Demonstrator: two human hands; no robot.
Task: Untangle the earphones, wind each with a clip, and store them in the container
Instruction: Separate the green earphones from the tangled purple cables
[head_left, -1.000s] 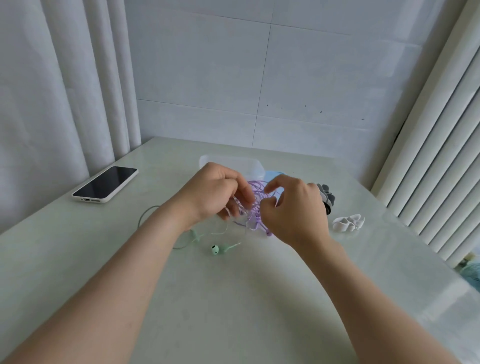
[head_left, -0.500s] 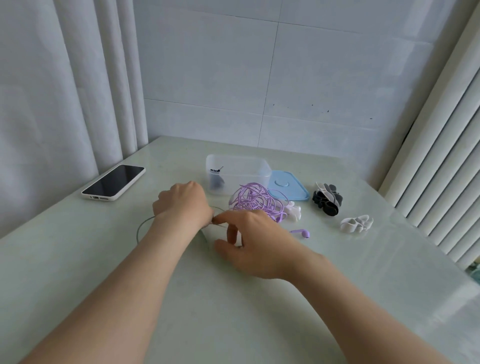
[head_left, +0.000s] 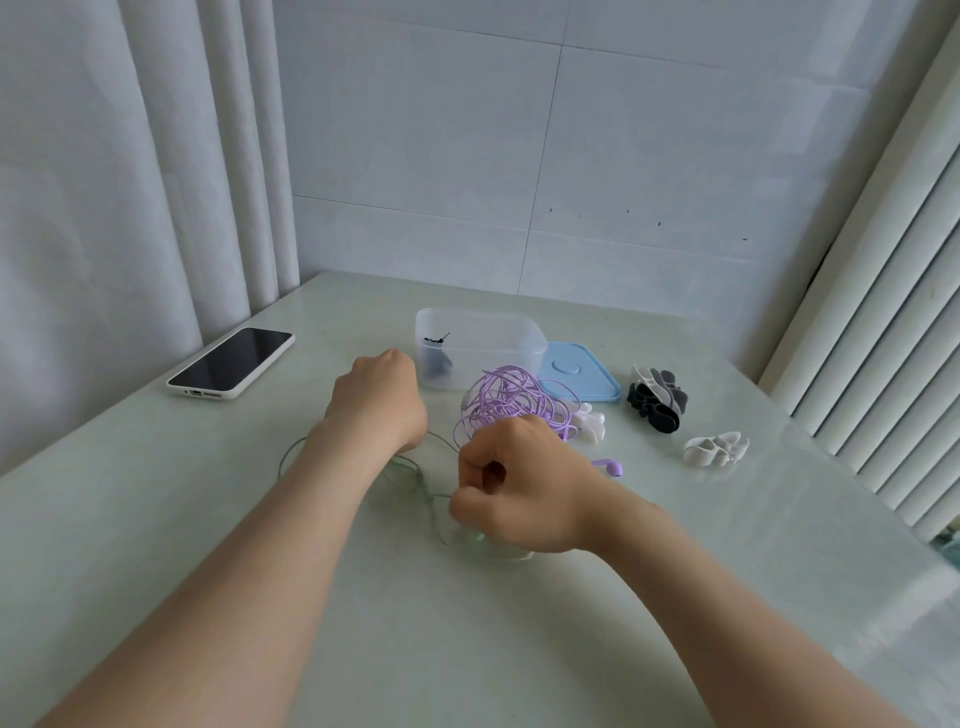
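Observation:
Thin green earphones (head_left: 415, 480) lie on the pale table between my hands. My left hand (head_left: 382, 402) rests fist-like on the cable's far end; its fingers are hidden. My right hand (head_left: 511, 483) is closed on the green cable, with a green earbud showing under it. A tangled purple earphone bundle (head_left: 501, 405) lies just beyond my right hand, its earbud (head_left: 610, 466) off to the right. The clear container (head_left: 478, 332) stands behind, with black earphones inside. White clips (head_left: 589, 423) lie beside the purple bundle.
A blue lid (head_left: 579, 376) lies right of the container. Black and grey clips (head_left: 657, 400) and more white clips (head_left: 717, 449) sit at the right. A phone (head_left: 231, 362) lies at the left near the curtain. Blinds border the table's right side.
Both hands let go of the purple bundle, which now lies on the table, and dropped to the green earphones. My right hand has since closed on the green cable and drawn toward me.

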